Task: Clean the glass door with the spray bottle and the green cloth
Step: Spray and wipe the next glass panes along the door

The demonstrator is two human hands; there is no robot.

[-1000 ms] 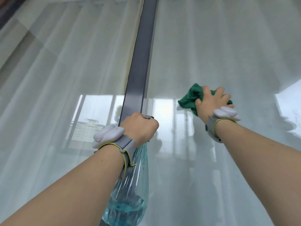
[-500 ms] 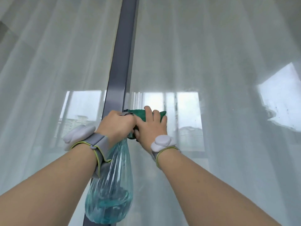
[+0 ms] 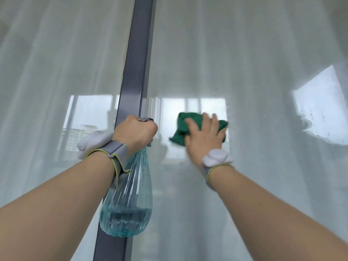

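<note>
Head view: my right hand (image 3: pixel 204 137) and the green cloth (image 3: pixel 180 132) have moved right, away from the frame (image 3: pixel 135 72), onto the glass door (image 3: pixel 244 72) — fingers flat, pressing the cloth. Left hand (image 3: pixel 136 133) grips the spray bottle (image 3: pixel 128 200), hanging before the frame; curtains (image 3: pixel 47 72) behind.

a grey frame post (image 3: pixel 134 76) runs up between the panes. sheer white curtains (image 3: pixel 56 59) hang behind. window reflections (image 3: pixel 90 117) show pale daylight and distant buildings; a brighter patch (image 3: pixel 323 106) sits at the right.
</note>
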